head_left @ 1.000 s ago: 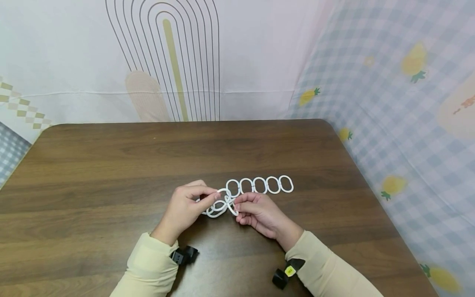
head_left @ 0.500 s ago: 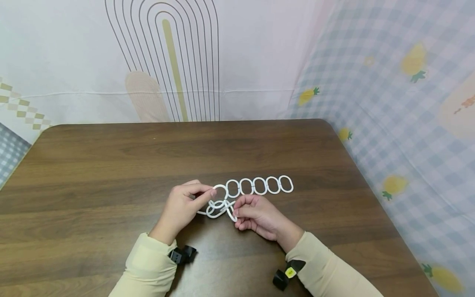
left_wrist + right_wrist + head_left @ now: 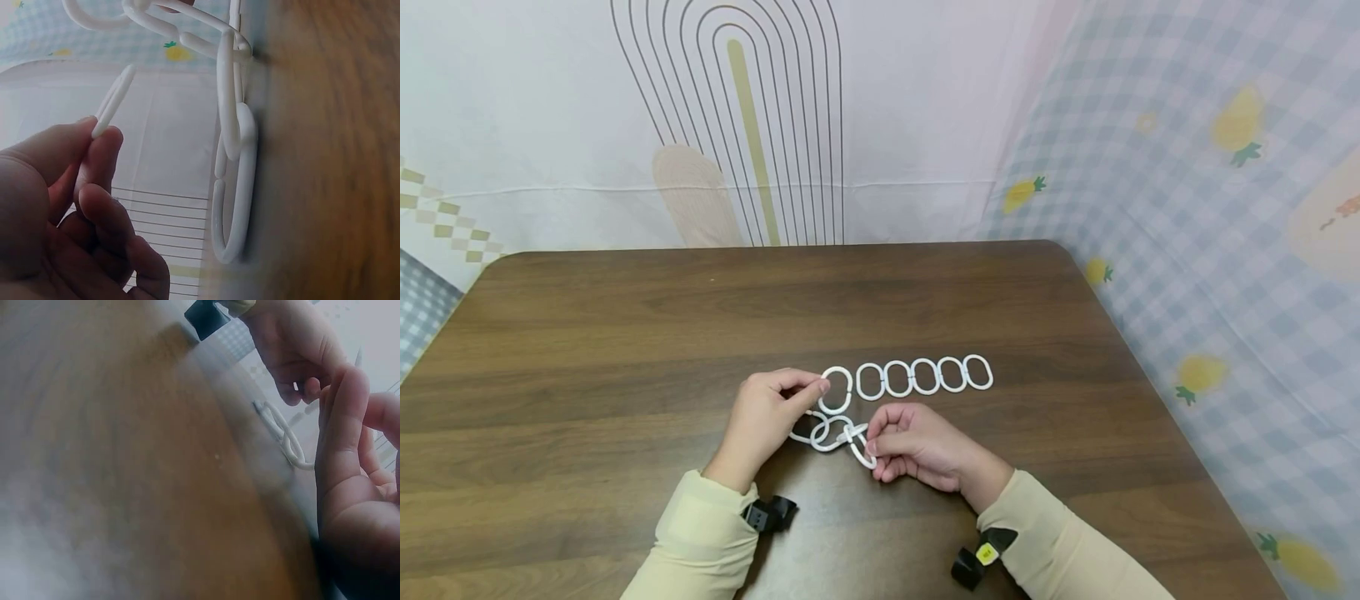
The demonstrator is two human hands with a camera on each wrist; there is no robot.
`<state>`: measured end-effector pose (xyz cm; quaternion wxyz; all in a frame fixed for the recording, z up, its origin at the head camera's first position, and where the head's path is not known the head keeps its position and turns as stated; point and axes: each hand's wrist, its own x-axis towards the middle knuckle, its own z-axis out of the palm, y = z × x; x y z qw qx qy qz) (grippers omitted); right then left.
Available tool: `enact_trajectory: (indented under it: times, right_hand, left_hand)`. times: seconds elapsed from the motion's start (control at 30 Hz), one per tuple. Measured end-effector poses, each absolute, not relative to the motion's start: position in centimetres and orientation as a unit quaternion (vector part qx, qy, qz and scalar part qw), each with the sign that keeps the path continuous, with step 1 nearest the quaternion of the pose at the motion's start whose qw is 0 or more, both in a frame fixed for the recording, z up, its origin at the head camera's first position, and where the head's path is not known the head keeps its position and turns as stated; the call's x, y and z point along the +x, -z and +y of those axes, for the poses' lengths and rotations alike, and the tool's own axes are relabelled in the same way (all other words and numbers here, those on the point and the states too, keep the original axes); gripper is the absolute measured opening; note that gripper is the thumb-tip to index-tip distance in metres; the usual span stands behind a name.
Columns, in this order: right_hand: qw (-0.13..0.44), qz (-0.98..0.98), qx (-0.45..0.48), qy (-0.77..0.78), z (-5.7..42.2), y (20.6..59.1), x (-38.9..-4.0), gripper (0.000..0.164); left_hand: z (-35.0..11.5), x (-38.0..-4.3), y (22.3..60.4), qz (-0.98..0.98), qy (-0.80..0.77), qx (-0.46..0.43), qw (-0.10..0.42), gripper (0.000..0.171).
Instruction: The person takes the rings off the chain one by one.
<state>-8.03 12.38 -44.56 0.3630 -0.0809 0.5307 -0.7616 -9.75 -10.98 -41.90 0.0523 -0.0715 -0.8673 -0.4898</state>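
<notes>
The L hand [image 3: 763, 425] pinches one glossy white oval link, plastic-looking [image 3: 116, 100], btw. thumb & index finger; only the thickness of the link parts these two tips. The other fingers of this hand are loosely bent, w/ nothing in them. The link stands out from the fingertips, on the side toward the R hand [image 3: 928, 450].

The R hand pinches, w/ thumb & bent fingers close together, the end link [image 3: 860, 458] of a short chain of similar white oval links [image 3: 229, 106]. This chain runs from the R fingertips across to below the L fingertips, partly resting on the dark brown wood-grain tabletop [image 3: 625, 333]. Ahead of the R hand, a straight row of five white oval links [image 3: 912, 379] lies flat, each touching its neighbour; its near end is just beside the link in the L hand, but apart from it.

In the head view, the L hand's link looks almost in contact w/ the chain; the L wrist view shows it raised & apart, & also a narrow slit in a chain link. The R wrist view shows the R fingers from near, but the end link is hidden behind them; there, the L hand is seen beyond, w/ part of the chain below it.
</notes>
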Motion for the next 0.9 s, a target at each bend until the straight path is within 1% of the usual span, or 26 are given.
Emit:
enact_trajectory:
  times: [0.47, 0.9]
  right_hand:
    - [0.371, 0.524, -0.091, 0.761, 12.22, 44.57, -7.88, 0.012]
    - [0.377, 0.529, -0.096, 0.754, 11.46, 44.36, -7.56, 0.01]
  left_hand:
    - [-10.97, -10.03, 42.1, -0.88, 0.471, -0.056, 0.034, 0.006]
    - [-11.32, -10.36, 42.25, -0.886, 0.463, -0.033, -0.012, 0.012]
